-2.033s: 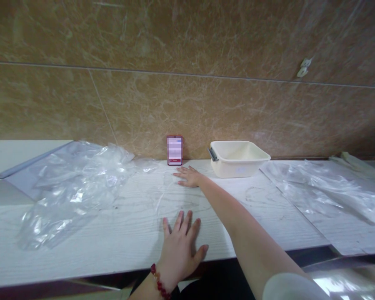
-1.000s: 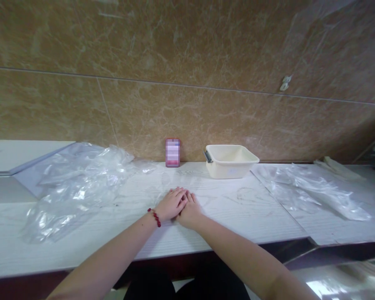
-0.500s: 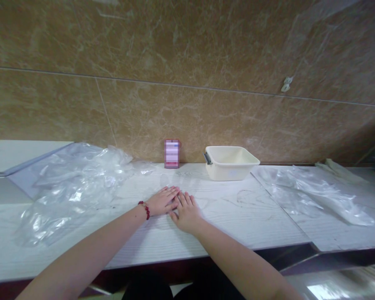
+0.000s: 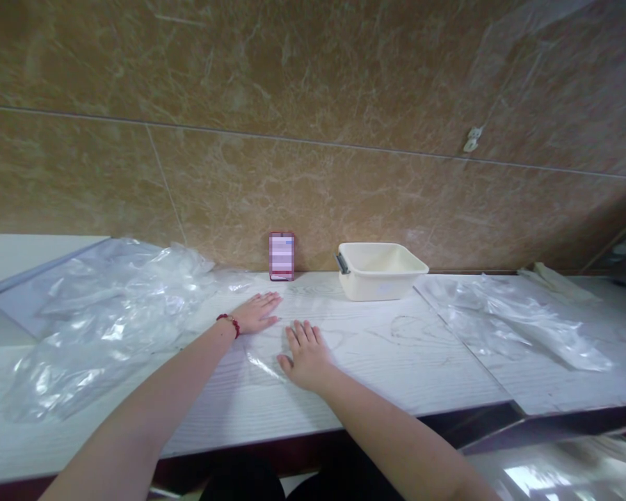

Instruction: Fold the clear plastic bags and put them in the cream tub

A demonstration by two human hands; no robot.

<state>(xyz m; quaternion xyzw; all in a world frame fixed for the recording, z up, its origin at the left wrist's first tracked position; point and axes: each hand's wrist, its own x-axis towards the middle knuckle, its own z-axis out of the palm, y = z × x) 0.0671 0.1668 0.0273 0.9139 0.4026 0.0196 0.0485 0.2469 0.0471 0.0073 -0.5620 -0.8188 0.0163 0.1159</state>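
the left hand [image 4: 255, 313] and the right hand [image 4: 307, 355], both flat and grasping nothing, seem to rest on thin clear plastic [image 4: 265, 366] upon the white table [image 4: 375, 379], apparently mostly spread, with one shiny crease left between them.

The palms of the left hand [image 4: 257, 313] and right hand [image 4: 307, 356] are hidden, face down over the desk [image 4: 396, 362], both forearms [image 4: 140, 417] cropped by the bottom edge. Near them, the outline of a clear film [image 4: 266, 365] is too faint to trace. Blocky blur masks the phone's [image 4: 282, 256] screen; the tub's [image 4: 362, 289] label [image 4: 384, 287] is too small to read, its near wall hiding part of the floor inside. At left, a crumpled bag [image 4: 125, 313] partly covers a box [image 4: 31, 254] cut off by the frame.
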